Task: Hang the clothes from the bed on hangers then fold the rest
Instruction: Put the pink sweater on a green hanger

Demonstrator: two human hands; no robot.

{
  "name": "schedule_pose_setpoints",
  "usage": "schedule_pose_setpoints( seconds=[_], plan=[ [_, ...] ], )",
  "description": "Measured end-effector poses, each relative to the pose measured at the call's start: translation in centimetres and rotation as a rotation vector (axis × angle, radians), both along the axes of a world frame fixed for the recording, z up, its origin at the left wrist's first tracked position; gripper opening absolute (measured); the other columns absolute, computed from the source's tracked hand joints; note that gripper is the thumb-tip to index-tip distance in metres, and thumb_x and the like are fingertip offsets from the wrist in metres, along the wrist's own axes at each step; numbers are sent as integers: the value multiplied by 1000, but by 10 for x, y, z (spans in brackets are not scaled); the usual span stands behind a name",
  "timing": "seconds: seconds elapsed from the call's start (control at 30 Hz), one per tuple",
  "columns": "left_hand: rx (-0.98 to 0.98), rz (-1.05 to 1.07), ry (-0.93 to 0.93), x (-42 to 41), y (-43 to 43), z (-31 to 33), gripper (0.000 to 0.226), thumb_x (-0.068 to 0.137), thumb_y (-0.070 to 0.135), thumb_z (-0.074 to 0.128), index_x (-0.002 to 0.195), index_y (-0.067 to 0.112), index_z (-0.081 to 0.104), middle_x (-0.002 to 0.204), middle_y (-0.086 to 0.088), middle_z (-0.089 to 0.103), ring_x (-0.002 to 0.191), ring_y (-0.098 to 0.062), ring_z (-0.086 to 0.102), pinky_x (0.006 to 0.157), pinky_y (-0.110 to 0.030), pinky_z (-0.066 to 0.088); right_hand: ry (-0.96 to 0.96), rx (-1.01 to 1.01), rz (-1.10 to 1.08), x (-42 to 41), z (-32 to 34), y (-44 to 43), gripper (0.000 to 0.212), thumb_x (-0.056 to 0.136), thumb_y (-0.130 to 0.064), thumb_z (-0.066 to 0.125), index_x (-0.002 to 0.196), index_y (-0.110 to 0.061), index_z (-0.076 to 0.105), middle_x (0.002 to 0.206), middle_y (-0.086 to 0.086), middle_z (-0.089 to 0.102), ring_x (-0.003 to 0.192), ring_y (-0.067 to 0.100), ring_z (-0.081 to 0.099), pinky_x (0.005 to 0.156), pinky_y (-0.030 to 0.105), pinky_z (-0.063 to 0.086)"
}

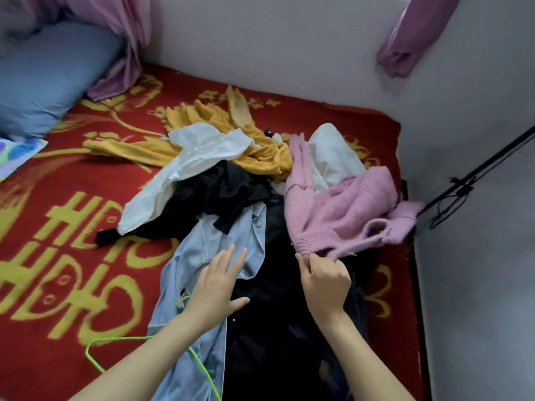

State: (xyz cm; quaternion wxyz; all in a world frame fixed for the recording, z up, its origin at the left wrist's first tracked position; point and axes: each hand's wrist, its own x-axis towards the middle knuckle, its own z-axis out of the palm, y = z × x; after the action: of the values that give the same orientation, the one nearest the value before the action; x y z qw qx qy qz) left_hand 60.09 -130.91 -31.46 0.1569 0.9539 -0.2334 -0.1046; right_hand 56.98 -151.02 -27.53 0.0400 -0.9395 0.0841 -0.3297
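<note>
A heap of clothes lies on the red and yellow bed cover (58, 256). My right hand (324, 282) pinches the lower hem of a fuzzy pink sweater (341, 215) at the right of the heap. My left hand (217, 287) lies flat with straight fingers on a light blue denim shirt (202, 256). A green wire hanger (121, 340) sits partly under that shirt and my left forearm. Dark garments (275, 314) spread between my arms. Farther back lie a white shirt (197, 151), a black garment (214, 186) and a mustard yellow garment (220, 120).
A blue pillow (49, 76) rests at the bed's back left, beside a pink curtain (127, 44). White walls close the bed at the back and right. A black rod with a black hanger (451, 198) leans at the right wall. A patterned cloth (17, 151) lies at the left edge.
</note>
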Motion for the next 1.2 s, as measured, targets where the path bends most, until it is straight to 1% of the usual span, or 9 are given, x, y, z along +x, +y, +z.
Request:
schedule_pose_setpoints(
  seconds=[0.1,0.27,0.4,0.5,0.6,0.7,0.83,1.07,1.2],
  plan=[
    [-183,-143,-134,-4,-21,39,104,73,43,74,148,30,3,156,-14,11,144,-32,15,111,-42,26,-113,-1,108,-32,37,37,40,82,-25,57,44,-12,52,41,3,47,40,22,49,51,31,41],
    [-544,-273,-108,-5,-5,92,53,80,35,48,114,-3,64,132,-20,52,131,-36,40,107,-40,34,-233,64,382,-70,80,90,40,86,-18,61,47,-13,50,48,1,50,47,21,53,52,27,45],
    [-708,-256,42,-14,46,104,37,77,26,50,71,-7,66,68,-13,60,75,-10,50,65,-45,52,-236,228,582,-83,112,96,26,83,-28,67,70,-5,70,77,4,70,73,20,68,65,31,55],
    [-799,-245,140,-1,95,120,15,78,9,61,78,5,76,72,1,71,81,-9,57,75,-45,54,-21,476,404,-92,127,77,67,67,-39,80,122,-10,57,130,11,53,122,24,49,100,36,41],
    [-882,-345,179,13,161,166,27,71,18,63,94,28,74,81,38,64,84,13,61,78,-11,49,457,507,89,-90,131,72,111,62,-33,86,146,-22,14,154,5,14,143,22,13,115,39,18],
    [-805,-446,90,34,219,197,22,73,17,58,79,30,75,84,27,69,82,10,60,74,-18,51,639,832,197,-66,121,113,86,77,-7,72,146,-15,21,145,-1,32,131,13,37,108,31,36],
    [-708,-363,6,58,302,202,24,71,17,60,76,-4,71,74,-15,67,72,-9,51,67,-40,49,537,1034,264,-27,100,212,10,84,2,63,79,-1,71,68,-5,61,62,-4,51,59,21,40],
    [-662,-69,-151,121,437,249,37,63,46,70,51,11,64,53,9,46,47,12,35,49,-13,33,57,1020,188,49,196,307,14,88,-13,63,81,-2,67,68,0,61,58,0,52,54,15,40],
    [-654,55,-274,160,503,310,25,70,21,82,53,36,71,40,24,48,46,16,35,49,-11,37,-164,896,299,97,276,360,15,89,-10,61,90,4,68,75,4,62,65,6,52,61,18,42]
  ],
)
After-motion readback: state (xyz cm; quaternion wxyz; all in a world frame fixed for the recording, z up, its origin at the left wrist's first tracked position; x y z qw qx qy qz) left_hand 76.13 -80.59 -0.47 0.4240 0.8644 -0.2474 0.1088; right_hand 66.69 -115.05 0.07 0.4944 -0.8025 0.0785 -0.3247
